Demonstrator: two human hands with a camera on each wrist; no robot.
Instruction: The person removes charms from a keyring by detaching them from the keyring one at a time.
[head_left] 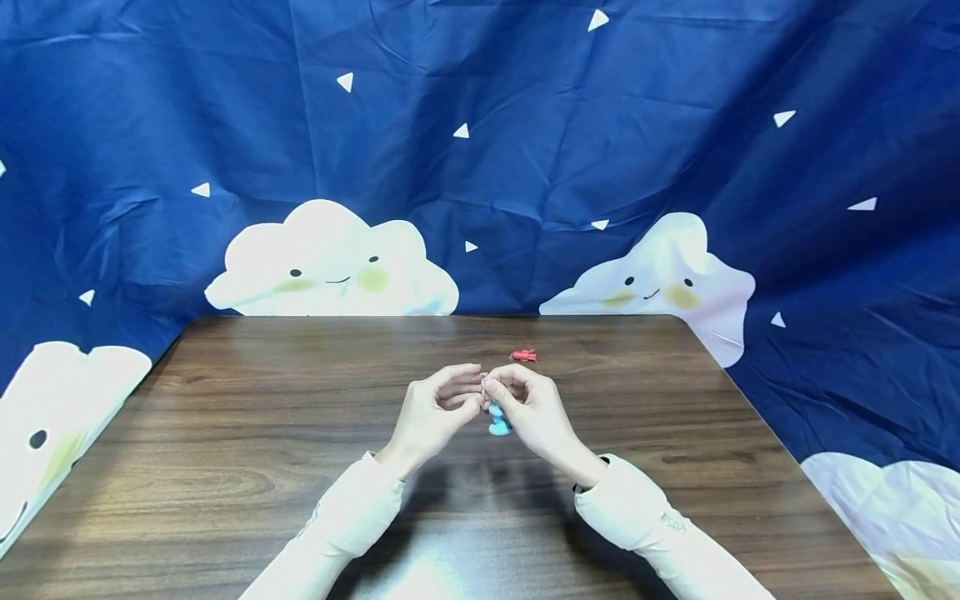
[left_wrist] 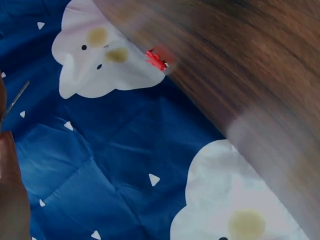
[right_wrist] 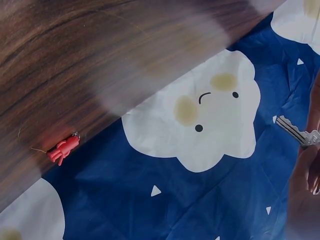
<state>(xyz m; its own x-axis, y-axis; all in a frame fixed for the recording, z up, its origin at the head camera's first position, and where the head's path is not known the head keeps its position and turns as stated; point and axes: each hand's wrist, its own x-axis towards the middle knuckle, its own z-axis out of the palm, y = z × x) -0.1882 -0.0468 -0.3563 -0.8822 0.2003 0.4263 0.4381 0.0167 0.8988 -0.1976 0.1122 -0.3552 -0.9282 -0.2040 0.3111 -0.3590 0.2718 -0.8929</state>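
Note:
Both hands meet over the middle of the table, fingertips almost touching. A silver key [right_wrist: 294, 131] juts from between the fingers at the edge of the right wrist view; the left wrist view catches a thin metal blade [left_wrist: 16, 100] edge-on. The left hand [head_left: 435, 408] has thumb and fingers closed around the key's end. My right hand [head_left: 536, 410] pinches the small metal part of a keychain, and its light-blue figure [head_left: 499, 422] dangles under the thumb. A bit of metal ring [right_wrist: 316, 187] shows by the fingers. Much of the contact is hidden between the fingertips.
Beyond the hands, a small red figure keychain [head_left: 523, 356] lies on the brown wooden table [head_left: 285, 417]; a metal loop sits at one end of it. A dark blue curtain [head_left: 525, 100] with white clouds hangs behind the table's far edge.

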